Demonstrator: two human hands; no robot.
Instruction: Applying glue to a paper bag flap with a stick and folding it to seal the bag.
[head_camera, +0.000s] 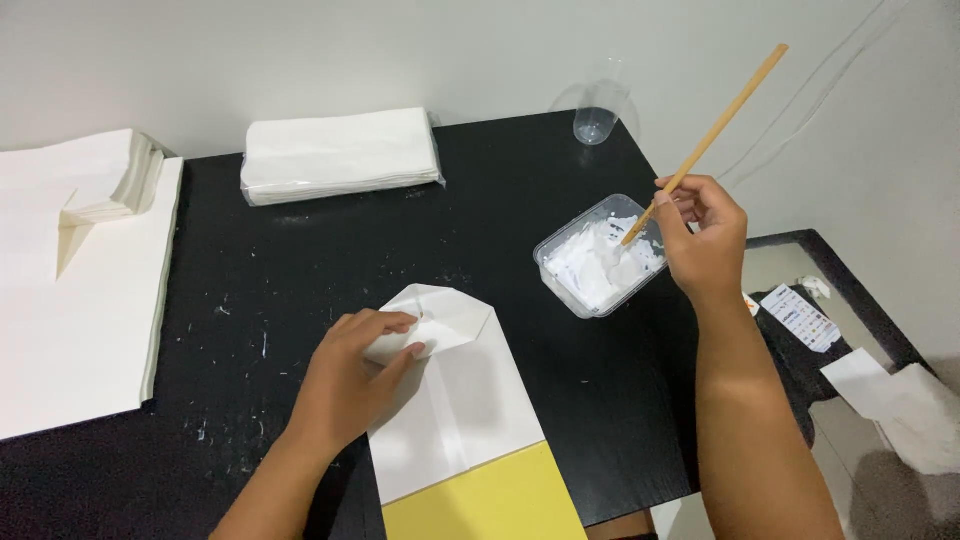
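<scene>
White paste fills the clear plastic tub (600, 262) on the black table (500, 180), and the tip of a wooden stick (712, 138) is dipped into it. The right hand (705, 235) pinches that stick closed between thumb and fingers, slanted up and away. The left hand (352, 375) presses down on the folded top flap of a white paper bag (455, 400), fingers curled over the fold, holding it flat rather than gripping around it. The bag lies near the table's front edge, with a yellow sheet (490, 500) at its lower end.

The likely trouble is paste. A loaded stick carried from tub to bag could drip on the table or on the bag's face. If the left hand eases off, the flap may spring open. The tub sits near the table's right edge and could be nudged by the stick.

How much paste is on the tip cannot be seen. The left palm hides part of the fold, so whether paste is already there is unclear. The yellow sheet is cut off by the frame. A stack of white paper (70, 290), a wrapped pack of white sheets (340, 155) and 1 clear cup (597, 115) lie well apart.
</scene>
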